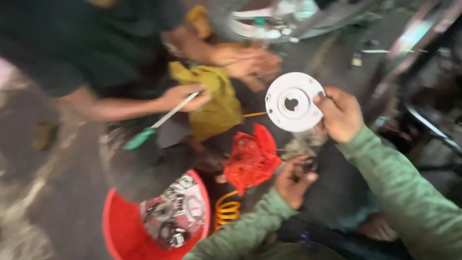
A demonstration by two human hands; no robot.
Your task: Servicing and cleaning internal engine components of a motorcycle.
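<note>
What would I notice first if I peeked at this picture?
Probably the round white disc with a hole in its middle, held up by the right hand near the centre. Below it lies a bright red cloth, and at the bottom left sits a red bowl full of metal parts.

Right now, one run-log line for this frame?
right hand: holds round white plate | left hand: by red rag | red tub: metal parts

It looked a repair workshop: a red tub [120,226] of bearings sat left of the hands, on grimy floor [57,192].
</note>
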